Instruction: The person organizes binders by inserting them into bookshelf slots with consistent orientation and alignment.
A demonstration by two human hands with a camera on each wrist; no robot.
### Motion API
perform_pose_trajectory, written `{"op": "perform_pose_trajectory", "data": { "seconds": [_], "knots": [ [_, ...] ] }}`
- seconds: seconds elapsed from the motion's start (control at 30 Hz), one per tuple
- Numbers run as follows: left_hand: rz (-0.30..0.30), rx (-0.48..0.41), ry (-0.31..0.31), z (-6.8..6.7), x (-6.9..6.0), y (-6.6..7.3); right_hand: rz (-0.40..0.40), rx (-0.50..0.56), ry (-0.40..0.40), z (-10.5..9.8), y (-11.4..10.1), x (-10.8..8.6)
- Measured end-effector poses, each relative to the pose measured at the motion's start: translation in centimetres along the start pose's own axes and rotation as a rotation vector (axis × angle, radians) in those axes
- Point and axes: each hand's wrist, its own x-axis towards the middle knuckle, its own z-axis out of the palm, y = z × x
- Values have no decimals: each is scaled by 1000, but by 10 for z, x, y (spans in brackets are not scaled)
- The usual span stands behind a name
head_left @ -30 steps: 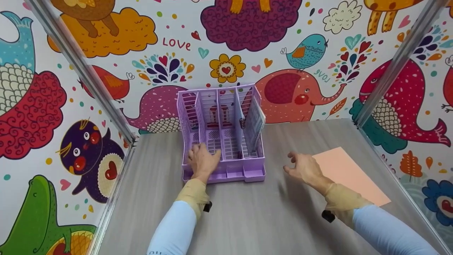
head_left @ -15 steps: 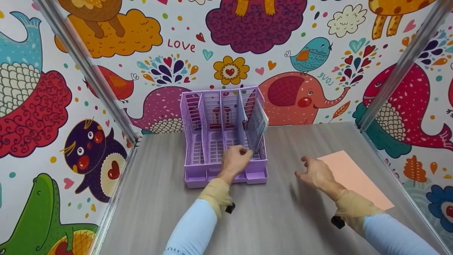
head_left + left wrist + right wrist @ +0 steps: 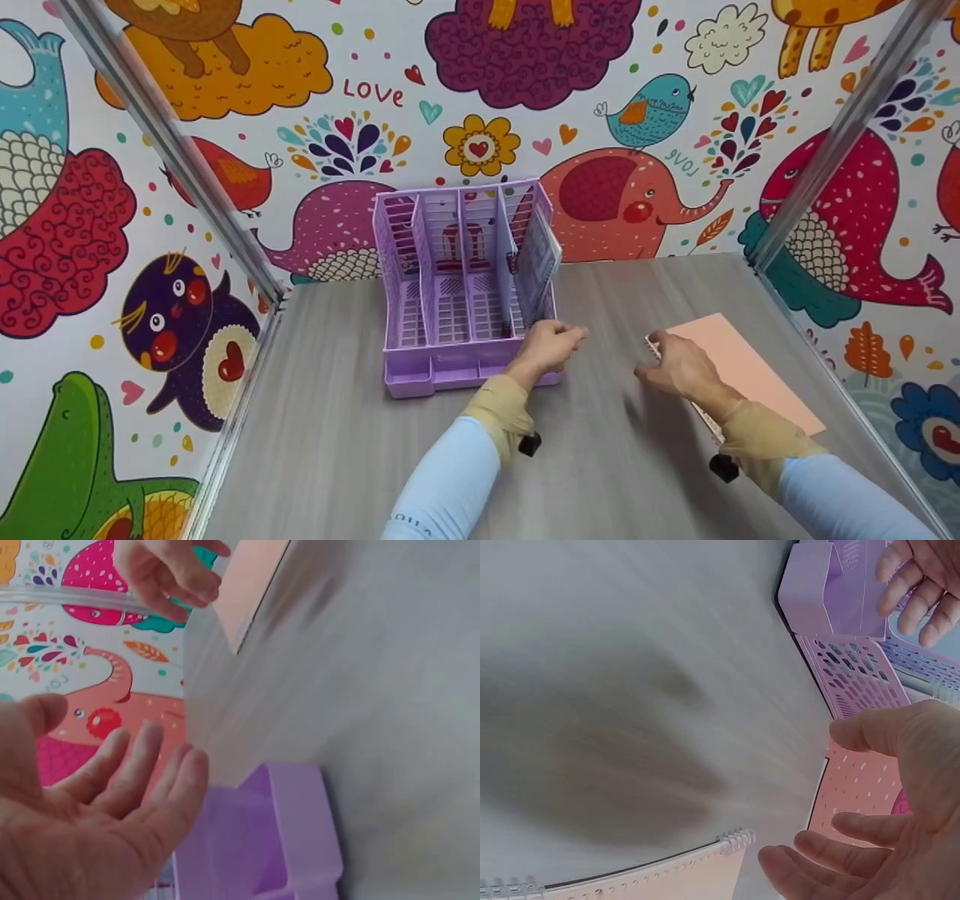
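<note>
A purple file organizer [image 3: 450,351] with upright dividers stands at the back of the table. Over its front right corner hovers my left hand [image 3: 546,346]; in the left wrist view its fingers are spread and hold nothing. A peach spiral notebook [image 3: 757,371] lies flat on the right, its coil [image 3: 736,841] along the left edge. My right hand [image 3: 684,369] is above that edge with relaxed, parted fingers, apart from the notebook in the right wrist view. The wrist and hand hide part of the coil.
Grey-blue booklets [image 3: 540,274] stand in the organizer's right compartment. Small trays [image 3: 409,379] run along its front. Patterned walls with metal corner posts [image 3: 832,127] enclose the table [image 3: 322,420] at the back and sides.
My left hand has moved right along the organizer's front, from its left part to its right corner. My right hand has shifted slightly right over the notebook, uncovering part of the coil.
</note>
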Motion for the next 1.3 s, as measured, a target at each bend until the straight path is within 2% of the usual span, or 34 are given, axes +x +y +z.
{"op": "perform_pose_trajectory", "data": {
  "seconds": [0.13,0.2,0.3,0.47,0.6,0.87,0.93,1.0,1.17,1.23,1.3],
  "knots": [
    [-35,15,22,25,35,-32,8,6,-34,-2,1,-2],
    [-79,-15,16,32,43,-39,13,5,-50,-3,1,-3],
    [-105,-28,31,43,49,-46,18,-6,-69,-6,1,-6],
    [-108,-6,75,63,53,-50,29,-25,-85,-10,0,-11],
    [-141,-38,92,78,57,-52,30,-32,-88,-11,0,-14],
    [-216,-102,88,89,60,-55,49,-52,-118,-9,2,-16],
    [-232,-104,92,92,57,-53,51,-52,-128,-10,5,-17],
    [-250,-85,82,90,45,-41,59,-52,-138,-12,9,-18],
    [-299,-65,7,72,-5,14,88,-54,-159,-17,22,-23],
    [-309,-74,5,68,-18,29,96,-60,-166,-17,28,-24],
    [-314,-68,23,70,-25,37,105,-58,-173,-17,34,-26]
  ]
}}
